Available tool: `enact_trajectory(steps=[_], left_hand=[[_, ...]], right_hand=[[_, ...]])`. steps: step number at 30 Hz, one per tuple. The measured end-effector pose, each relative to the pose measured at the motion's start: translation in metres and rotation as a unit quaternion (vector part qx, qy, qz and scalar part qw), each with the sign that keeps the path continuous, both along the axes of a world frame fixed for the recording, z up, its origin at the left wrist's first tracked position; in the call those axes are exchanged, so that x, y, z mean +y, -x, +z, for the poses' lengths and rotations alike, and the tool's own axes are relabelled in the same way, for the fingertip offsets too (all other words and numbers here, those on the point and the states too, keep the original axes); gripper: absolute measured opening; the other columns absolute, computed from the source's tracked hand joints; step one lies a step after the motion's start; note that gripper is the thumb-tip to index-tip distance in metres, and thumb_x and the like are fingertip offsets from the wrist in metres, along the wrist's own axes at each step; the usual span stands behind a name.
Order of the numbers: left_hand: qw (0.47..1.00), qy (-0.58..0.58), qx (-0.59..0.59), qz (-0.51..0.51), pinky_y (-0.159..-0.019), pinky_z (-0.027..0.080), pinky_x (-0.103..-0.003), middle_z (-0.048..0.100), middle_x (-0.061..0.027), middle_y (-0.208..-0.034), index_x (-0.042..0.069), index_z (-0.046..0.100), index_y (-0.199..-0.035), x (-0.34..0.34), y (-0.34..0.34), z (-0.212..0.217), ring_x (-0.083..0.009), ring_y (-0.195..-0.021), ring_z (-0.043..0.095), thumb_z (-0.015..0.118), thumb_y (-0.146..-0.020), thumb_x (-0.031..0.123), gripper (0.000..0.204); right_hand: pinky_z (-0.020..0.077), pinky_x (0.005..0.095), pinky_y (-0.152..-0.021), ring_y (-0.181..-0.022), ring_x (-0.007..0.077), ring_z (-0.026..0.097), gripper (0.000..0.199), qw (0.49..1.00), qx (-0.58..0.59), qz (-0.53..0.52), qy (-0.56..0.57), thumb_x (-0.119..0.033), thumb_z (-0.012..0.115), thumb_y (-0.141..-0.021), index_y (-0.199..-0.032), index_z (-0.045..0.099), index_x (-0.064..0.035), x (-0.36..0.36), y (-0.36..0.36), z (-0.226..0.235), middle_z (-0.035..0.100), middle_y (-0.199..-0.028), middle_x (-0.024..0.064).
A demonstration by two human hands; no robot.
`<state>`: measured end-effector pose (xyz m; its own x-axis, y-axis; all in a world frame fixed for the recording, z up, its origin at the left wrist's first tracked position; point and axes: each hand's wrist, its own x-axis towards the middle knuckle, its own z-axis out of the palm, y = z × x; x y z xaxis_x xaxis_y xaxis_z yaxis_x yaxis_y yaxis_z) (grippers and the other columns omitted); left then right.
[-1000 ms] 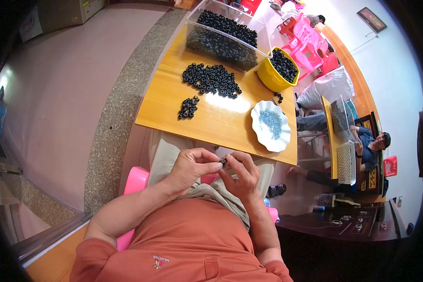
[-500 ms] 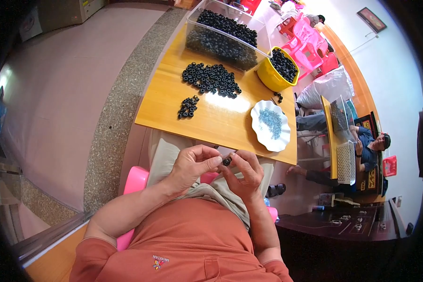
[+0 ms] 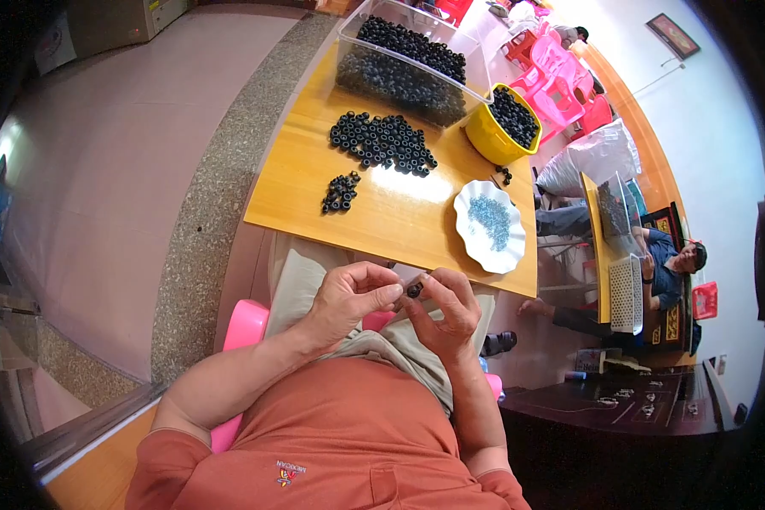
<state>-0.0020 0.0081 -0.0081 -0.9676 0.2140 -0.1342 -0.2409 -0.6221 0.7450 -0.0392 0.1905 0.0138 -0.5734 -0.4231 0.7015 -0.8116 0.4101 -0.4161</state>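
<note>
A small black piece (image 3: 414,290) sits at the fingertips of the right hand (image 3: 444,313), just beside the tips of the left hand (image 3: 357,297). The right hand is closed to a pinch, holding the piece between its thumb and index finger, with the other fingers curled behind. The left hand is bent inward from the opposite side, its thumb and index finger brought nearly together at the tips. Whether those tips touch the piece, or hold something tiny of their own, cannot be told.

Both hands are above the lap of the beige trousers (image 3: 293,268), close to the near edge of the wooden counter (image 3: 293,191). Ahead of the right hand and a little to its right is a white scalloped dish (image 3: 507,262) with small pale-blue beads (image 3: 490,223) in it. Straight ahead of the left hand lies a small cluster of black pieces (image 3: 342,194), and beyond it a larger spread of black rings (image 3: 382,143). Farther from the hands, a clear bin (image 3: 482,76) holds many more black pieces. To the bin's right, well ahead of the right hand, stands a yellow tub (image 3: 490,143), also filled with black pieces.
</note>
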Motion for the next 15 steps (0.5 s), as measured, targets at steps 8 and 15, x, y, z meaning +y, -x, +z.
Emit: enact_trajectory(steps=[8, 15], left_hand=[[1.0, 0.005, 0.006, -0.005, -0.079, 0.055, -0.025, 0.066, -0.0073, -0.095, -0.001, 0.064, -0.103, 0.0022, -0.0002, -0.005, -0.0117, -0.086, 0.063, 0.068, -0.087, 0.008, 0.019], [1.0, 0.011, 0.014, -0.014, -0.074, 0.051, -0.022, 0.066, -0.0049, -0.091, 0.0, 0.064, -0.104, 0.0028, -0.0006, -0.0027, -0.0085, -0.081, 0.061, 0.069, -0.088, 0.01, 0.02]], right_hand=[[0.0505, 0.027, -0.059, -0.071, 0.018, 0.062, 0.042, 1.0, -0.019, 0.004, 0.012, 0.0, 0.08, -0.067, -0.105, 0.064, -0.0044, -0.0013, -0.0021, 0.0037, 0.061, -0.091, 0.0121], [0.0512, 0.0279, -0.061, -0.073, 0.0193, 0.063, 0.04, 0.999, -0.042, 0.003, 0.015, 0.001, 0.079, -0.067, -0.105, 0.065, -0.0044, -0.0017, -0.0036, 0.0048, 0.062, -0.092, 0.0127]])
